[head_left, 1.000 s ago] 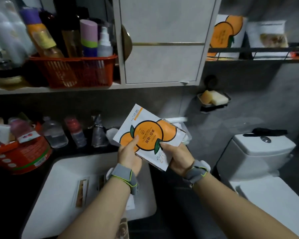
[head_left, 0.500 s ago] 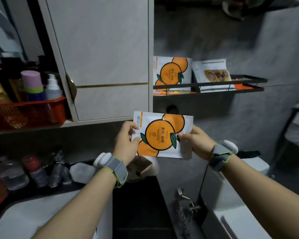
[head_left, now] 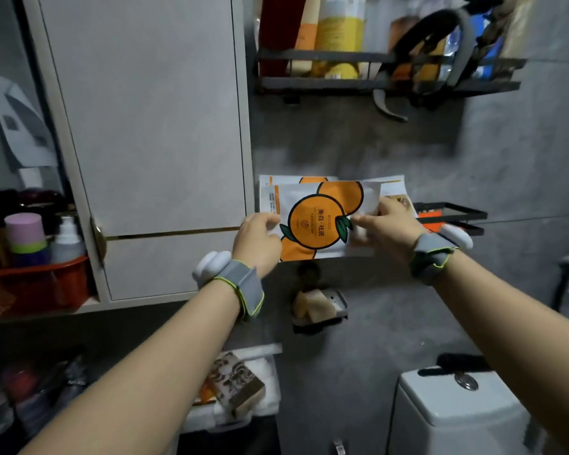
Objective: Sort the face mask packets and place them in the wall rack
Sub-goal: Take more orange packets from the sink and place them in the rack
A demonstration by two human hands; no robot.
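While the left grip [head_left: 257, 239] and right grip [head_left: 388, 229] each pinch a side edge, the white face mask packet printed with oranges [head_left: 322, 221] is upright just before the black wire wall rack [head_left: 447, 213], which holds similar packets [head_left: 394, 188]. Above, a dark metal shelf [head_left: 326, 83] carries bottles; below, a soap dish [head_left: 340, 305] on the grey wall holds bars.

Dim, soft blur — edges warped

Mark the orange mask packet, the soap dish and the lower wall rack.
orange mask packet [head_left: 312, 221], head view, printed orange.
soap dish [head_left: 341, 303], head view, right rim.
lower wall rack [head_left: 457, 215], head view, front rail.
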